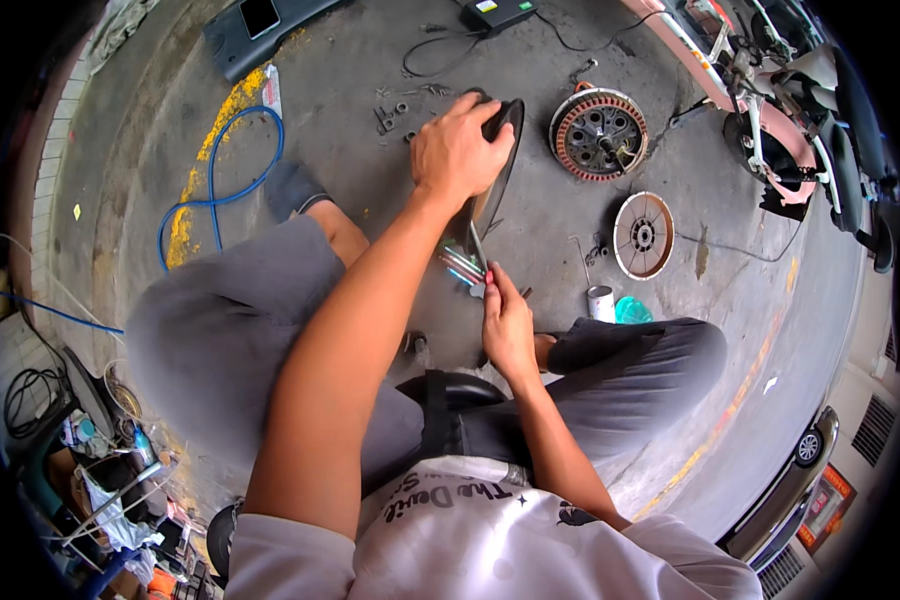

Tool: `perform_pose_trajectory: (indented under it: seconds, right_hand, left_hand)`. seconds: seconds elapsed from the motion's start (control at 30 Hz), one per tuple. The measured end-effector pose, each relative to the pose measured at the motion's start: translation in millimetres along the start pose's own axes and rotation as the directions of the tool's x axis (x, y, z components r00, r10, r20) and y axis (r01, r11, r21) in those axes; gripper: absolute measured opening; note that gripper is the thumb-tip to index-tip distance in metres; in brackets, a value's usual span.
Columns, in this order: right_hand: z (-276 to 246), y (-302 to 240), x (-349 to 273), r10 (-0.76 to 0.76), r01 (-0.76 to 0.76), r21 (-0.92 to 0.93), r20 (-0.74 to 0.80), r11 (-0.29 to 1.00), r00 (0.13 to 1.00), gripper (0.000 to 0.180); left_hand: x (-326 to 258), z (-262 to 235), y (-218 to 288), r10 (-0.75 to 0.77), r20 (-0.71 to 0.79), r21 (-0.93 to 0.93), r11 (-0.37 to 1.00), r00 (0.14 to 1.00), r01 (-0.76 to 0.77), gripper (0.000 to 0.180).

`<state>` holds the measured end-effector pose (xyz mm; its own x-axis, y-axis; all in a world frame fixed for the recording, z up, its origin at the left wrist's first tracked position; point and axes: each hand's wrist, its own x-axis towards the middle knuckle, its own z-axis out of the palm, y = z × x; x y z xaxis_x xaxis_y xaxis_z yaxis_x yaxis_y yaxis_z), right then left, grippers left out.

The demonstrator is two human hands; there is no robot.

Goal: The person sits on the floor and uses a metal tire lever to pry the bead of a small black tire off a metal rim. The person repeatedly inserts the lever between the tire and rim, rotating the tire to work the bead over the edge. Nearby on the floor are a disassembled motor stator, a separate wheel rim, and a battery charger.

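Note:
My left hand (462, 148) is closed over the upper edge of a black-rimmed wheel (513, 150), which stands upright and shows nearly edge-on. The wheel's lower part is partly hidden behind my hands. My right hand (508, 322) grips a thin metal rod-like tool (478, 243) with a bit of red near the fingers. Its tip points up toward the wheel's lower edge; I cannot tell whether it touches. Several shiny tools (460, 266) lie on the ground just left of the right hand.
A motor stator with copper windings (598, 135) and a round ribbed cover (643, 235) lie at right. Below them stand a can (600, 303) and a teal dish (632, 311). Loose bolts (388, 118) lie ahead. A blue hose (213, 190) loops left; a pink scooter (785, 150) is far right.

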<state>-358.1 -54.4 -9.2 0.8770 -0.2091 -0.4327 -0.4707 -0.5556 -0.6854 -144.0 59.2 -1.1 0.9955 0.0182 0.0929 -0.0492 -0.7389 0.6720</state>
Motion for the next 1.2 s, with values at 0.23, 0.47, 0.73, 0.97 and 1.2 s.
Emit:
perform_pose_trajectory:
  seconds: [0.23,0.47,0.73,0.97,1.2]
  right_hand:
    - [27,29,102,0.026,-0.023,0.049,-0.066,0.999,0.998,0.045]
    - [17,15,43,0.102,-0.101,0.021,-0.042,0.995,0.994,0.044]
    - [25,31,16,0.056,-0.054,0.043,-0.05,0.998,0.997,0.046]
    - [35,32,82,0.146,-0.142,0.039,-0.132,0.989,0.98,0.048]
    - [30,14,8,0.091,-0.085,0.083,-0.068,0.993,0.994,0.047]
  left_hand:
    - [2,11,3,-0.014,0.039,-0.019,1.0,0.999,0.015,0.047]
    - [10,-2,7,-0.04,0.081,-0.021,0.999,0.996,0.042,0.047]
    - [8,8,1,0.009,0.066,0.007,1.0,0.998,-0.009,0.048]
    - [10,10,13,0.019,0.087,0.009,1.0,0.996,-0.02,0.047]
    - [18,-3,7,-0.045,0.091,0.019,0.999,0.995,0.044,0.046]
